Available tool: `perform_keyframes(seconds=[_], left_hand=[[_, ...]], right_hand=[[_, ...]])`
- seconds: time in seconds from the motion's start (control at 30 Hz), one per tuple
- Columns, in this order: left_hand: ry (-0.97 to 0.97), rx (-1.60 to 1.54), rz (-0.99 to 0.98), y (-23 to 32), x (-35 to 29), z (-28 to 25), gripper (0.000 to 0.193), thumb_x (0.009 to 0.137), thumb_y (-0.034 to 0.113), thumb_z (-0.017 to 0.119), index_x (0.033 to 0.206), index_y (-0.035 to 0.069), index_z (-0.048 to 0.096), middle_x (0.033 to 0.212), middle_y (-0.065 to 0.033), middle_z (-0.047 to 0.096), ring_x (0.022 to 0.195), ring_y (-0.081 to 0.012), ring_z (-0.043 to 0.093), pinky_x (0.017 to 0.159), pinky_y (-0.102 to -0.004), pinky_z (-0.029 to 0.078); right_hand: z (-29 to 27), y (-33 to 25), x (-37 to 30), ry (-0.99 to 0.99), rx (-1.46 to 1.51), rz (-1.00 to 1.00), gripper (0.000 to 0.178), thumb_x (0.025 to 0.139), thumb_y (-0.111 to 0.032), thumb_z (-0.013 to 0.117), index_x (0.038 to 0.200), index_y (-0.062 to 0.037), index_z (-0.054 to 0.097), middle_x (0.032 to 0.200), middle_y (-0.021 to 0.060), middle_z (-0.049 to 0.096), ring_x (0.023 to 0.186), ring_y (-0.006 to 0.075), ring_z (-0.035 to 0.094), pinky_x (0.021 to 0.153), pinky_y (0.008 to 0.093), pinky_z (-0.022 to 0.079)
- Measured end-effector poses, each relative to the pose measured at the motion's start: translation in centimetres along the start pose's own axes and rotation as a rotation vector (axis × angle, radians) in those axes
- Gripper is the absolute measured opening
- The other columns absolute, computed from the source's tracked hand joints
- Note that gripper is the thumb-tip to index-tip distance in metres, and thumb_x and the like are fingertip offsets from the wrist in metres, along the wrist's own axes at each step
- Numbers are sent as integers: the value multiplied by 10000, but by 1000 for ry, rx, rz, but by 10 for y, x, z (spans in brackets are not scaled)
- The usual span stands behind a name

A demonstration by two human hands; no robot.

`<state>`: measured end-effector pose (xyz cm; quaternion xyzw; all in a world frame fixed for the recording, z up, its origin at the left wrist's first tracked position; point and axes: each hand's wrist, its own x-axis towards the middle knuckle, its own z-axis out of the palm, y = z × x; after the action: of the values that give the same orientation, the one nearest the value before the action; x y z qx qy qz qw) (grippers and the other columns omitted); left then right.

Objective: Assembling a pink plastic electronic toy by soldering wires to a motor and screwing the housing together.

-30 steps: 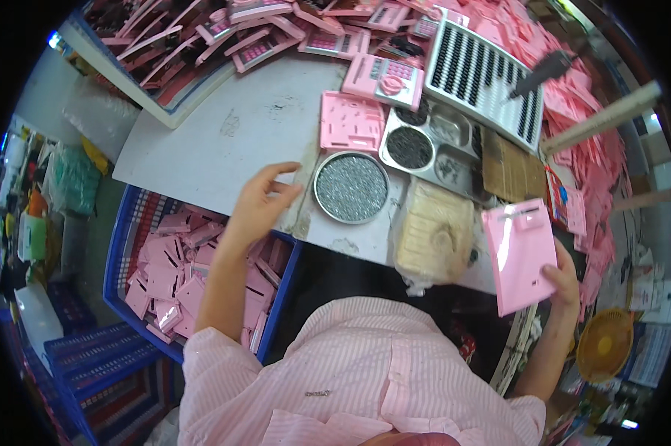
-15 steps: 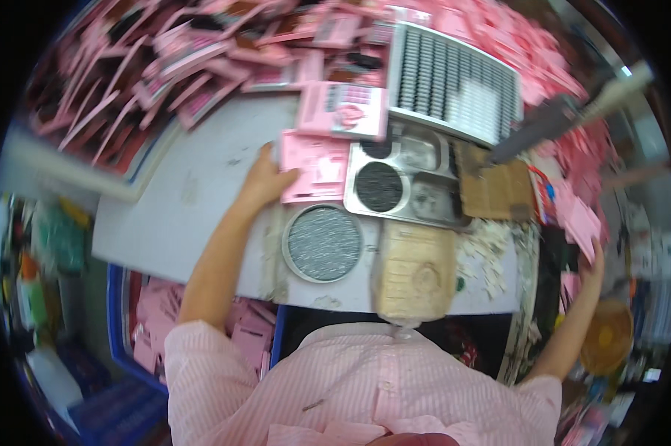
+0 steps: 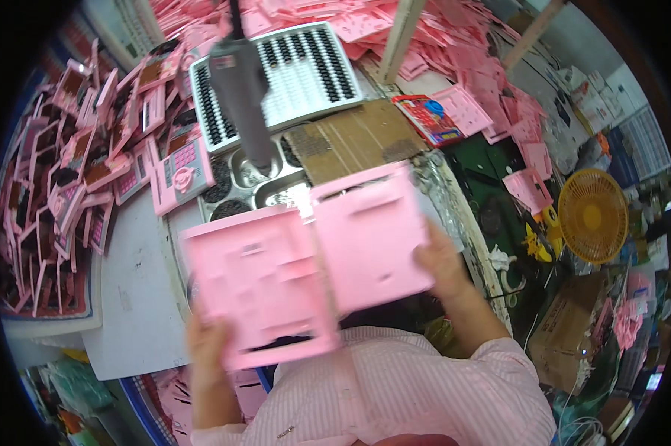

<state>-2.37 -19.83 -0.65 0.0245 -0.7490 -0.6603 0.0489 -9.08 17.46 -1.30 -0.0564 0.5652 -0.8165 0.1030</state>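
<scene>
In front of my chest I hold two pink plastic case panels side by side. My left hand (image 3: 210, 346), slightly blurred, is closed on the lower left edge of the left panel (image 3: 265, 279), which has raised ribs and a long slot near its bottom. My right hand (image 3: 445, 260) grips the right edge of the other panel (image 3: 369, 245), which has a shallow recess near its top. Their inner edges lie close together; whether they touch I cannot tell. Behind them, a steel compartment tray (image 3: 265, 195) with small dark pieces is partly hidden.
A dark electric screwdriver (image 3: 239, 97) hangs over a white tray (image 3: 324, 104) with rows of small black parts. Cardboard (image 3: 357, 141) lies beside it. Assembled pink cases (image 3: 183, 175) crowd the left, and loose pink panels (image 3: 454, 59) pile up behind. A yellow basket (image 3: 592, 215) stands at right.
My right hand has come in from the far right with a pink panel. My left hand has lifted the other panel off the table toward me. The view has swung to the right.
</scene>
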Motion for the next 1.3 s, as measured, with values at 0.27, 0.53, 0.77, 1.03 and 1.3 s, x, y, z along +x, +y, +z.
perform_keyframes(seconds=[0.27,0.53,0.77,1.03,1.3], left_hand=[[-390,-109,-154,30,59,130,435,1035,149,461,1424,-27,375,1300,-125,552,1160,-166,545,1012,-329,421],[-515,-20,80,34,64,131,544,1015,160,499,1499,-7,316,1351,-121,537,1015,-149,592,820,-292,504],[-28,323,81,-19,106,-8,438,975,169,586,1376,3,529,1121,-97,658,730,-97,599,609,-229,486],[723,798,-39,-127,183,-202,626,872,449,722,1303,27,553,1190,-133,622,808,-177,633,604,-283,512],[393,-407,-596,-117,239,-134,328,996,207,577,1199,-51,567,1050,-192,666,851,-262,706,747,-315,635]], right_hand=[[5,-37,-2,-198,-79,84,758,789,-157,764,1399,-25,335,1168,129,614,1061,160,614,913,319,500],[-43,-5,29,2,-254,-122,698,762,-105,690,1384,37,409,1239,136,605,1114,205,609,974,328,481],[-176,-79,127,563,182,-196,184,855,-224,671,1000,-126,615,773,-19,581,557,95,553,465,225,482],[-299,-116,269,715,-185,-128,657,917,-401,663,1428,-59,433,1482,158,425,1298,280,483,971,432,486],[-145,-77,184,468,-360,-425,442,963,-191,621,1346,-5,500,1256,124,605,1153,199,576,911,364,488]])
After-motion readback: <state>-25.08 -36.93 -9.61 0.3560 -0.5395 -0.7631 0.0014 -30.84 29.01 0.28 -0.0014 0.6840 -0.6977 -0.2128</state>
